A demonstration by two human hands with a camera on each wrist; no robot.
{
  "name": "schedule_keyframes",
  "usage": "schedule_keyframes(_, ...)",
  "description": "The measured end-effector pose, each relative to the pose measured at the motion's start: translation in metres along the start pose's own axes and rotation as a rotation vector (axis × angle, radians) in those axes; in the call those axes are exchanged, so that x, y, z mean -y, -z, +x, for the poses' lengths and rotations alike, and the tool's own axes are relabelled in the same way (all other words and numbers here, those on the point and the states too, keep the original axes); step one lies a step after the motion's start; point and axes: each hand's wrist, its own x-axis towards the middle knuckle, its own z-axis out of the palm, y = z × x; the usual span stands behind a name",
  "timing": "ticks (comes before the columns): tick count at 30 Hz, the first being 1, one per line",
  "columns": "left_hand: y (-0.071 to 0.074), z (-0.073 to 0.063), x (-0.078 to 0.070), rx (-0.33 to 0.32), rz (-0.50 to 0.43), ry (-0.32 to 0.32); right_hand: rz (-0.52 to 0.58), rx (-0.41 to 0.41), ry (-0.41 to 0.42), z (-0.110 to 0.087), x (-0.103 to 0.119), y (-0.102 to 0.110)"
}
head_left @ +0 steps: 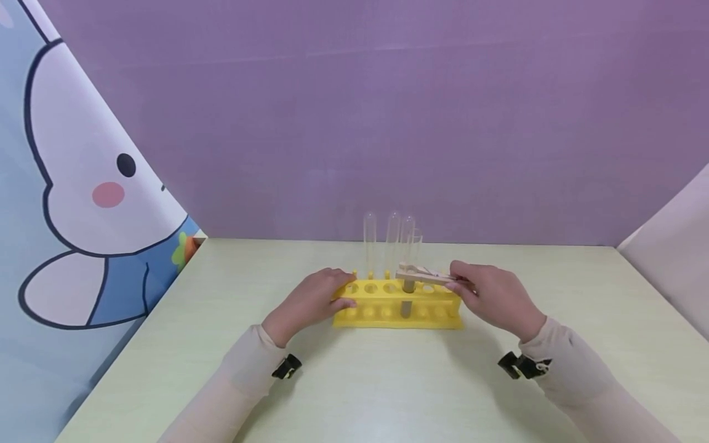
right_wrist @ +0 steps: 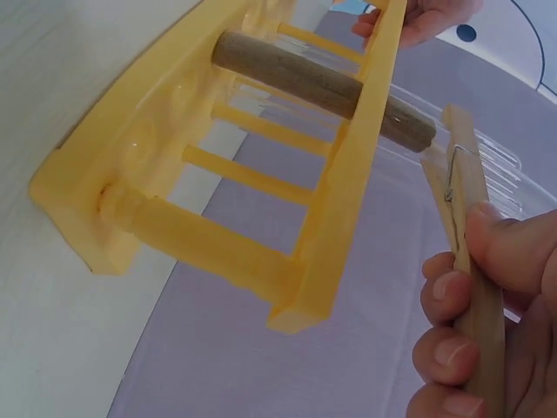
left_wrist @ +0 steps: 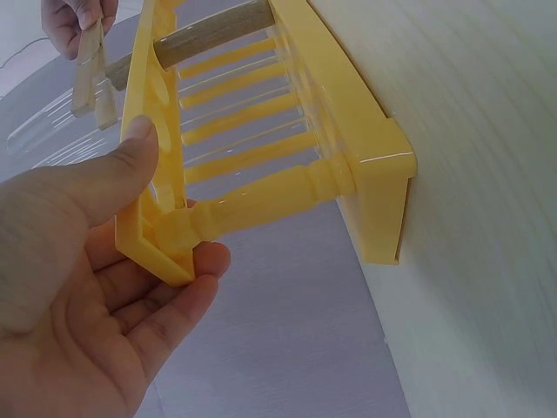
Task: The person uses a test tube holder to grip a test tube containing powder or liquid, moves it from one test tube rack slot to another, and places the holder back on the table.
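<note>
My left hand (head_left: pixel 310 301) grips the left end of the yellow test tube rack (head_left: pixel 365 324), thumb on the top plate and fingers under it in the left wrist view. My right hand (head_left: pixel 495 298) holds a wooden test tube holder (head_left: pixel 429 278), its fingers wrapped along the handles. A test tube with grey-brown contents (right_wrist: pixel 291 74) stands in a hole near the middle of the rack. The holder's jaws stand spread at the tube's glass, just above the contents.
Three clear test tubes (head_left: pixel 370 237) stand upside down along the rack's back, round ends up. The rack sits on a pale table (head_left: pixel 354 381). Behind rises a purple backdrop (head_left: pixel 354 123); a cartoon-printed cloth (head_left: pixel 77 172) hangs at the left.
</note>
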Motion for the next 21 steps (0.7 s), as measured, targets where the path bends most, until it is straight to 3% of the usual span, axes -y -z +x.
schedule_keyframes(21,0.000,-0.001,-0.001,-0.010,-0.006,-0.008,0.006,-0.049,0.005,0.011,0.004,0.024)
